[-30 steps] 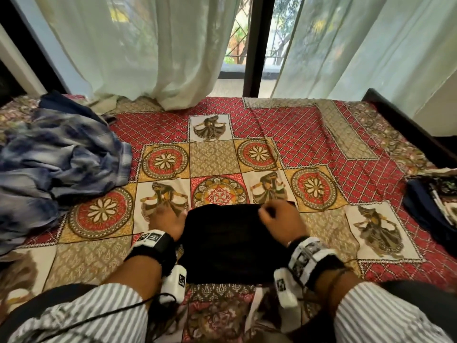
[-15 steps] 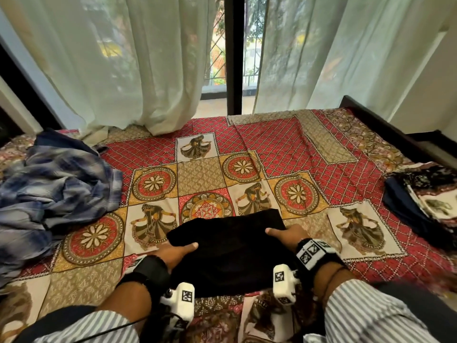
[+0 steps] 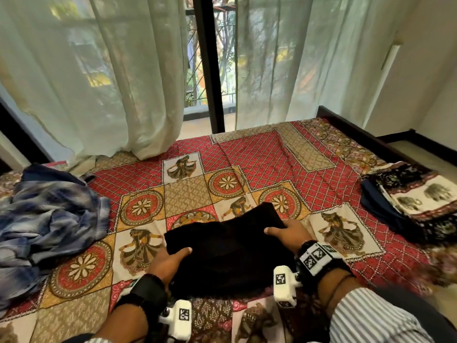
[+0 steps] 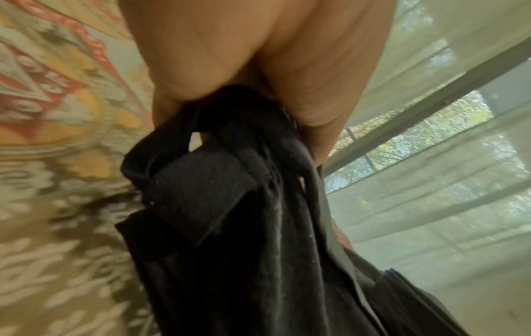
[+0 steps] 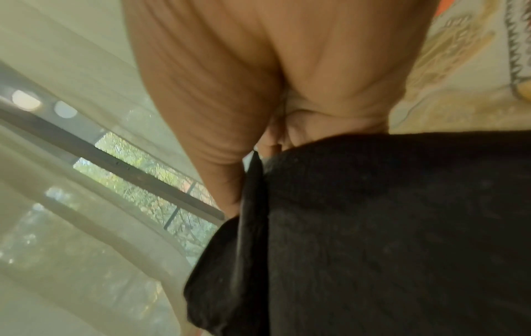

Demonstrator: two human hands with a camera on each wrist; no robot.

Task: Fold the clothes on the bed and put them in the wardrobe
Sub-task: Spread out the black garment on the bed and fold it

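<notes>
A folded black garment [image 3: 230, 246] hangs a little above the patterned bedspread [image 3: 259, 159], tilted, held by both hands at its sides. My left hand [image 3: 170, 261] grips its left edge, thumb on top and fingers underneath. My right hand [image 3: 284, 231] grips the right edge the same way. In the left wrist view the palm [image 4: 258, 56] clamps bunched black cloth [image 4: 244, 227]. The right wrist view shows my fingers [image 5: 273, 136] curled under the black fabric [image 5: 388, 227].
A crumpled blue plaid shirt [image 3: 49, 219] lies at the left of the bed. A stack of folded clothes with an elephant print [image 3: 418, 199] sits at the right edge. Sheer curtains [image 3: 99, 82] and a window hang behind the bed. A dark bed frame [image 3: 351, 125] runs along the right.
Both hands moved from pressing the garment's far edge to gripping its sides. The garment has risen off the bedspread and shifted slightly right. The head view has tilted up.
</notes>
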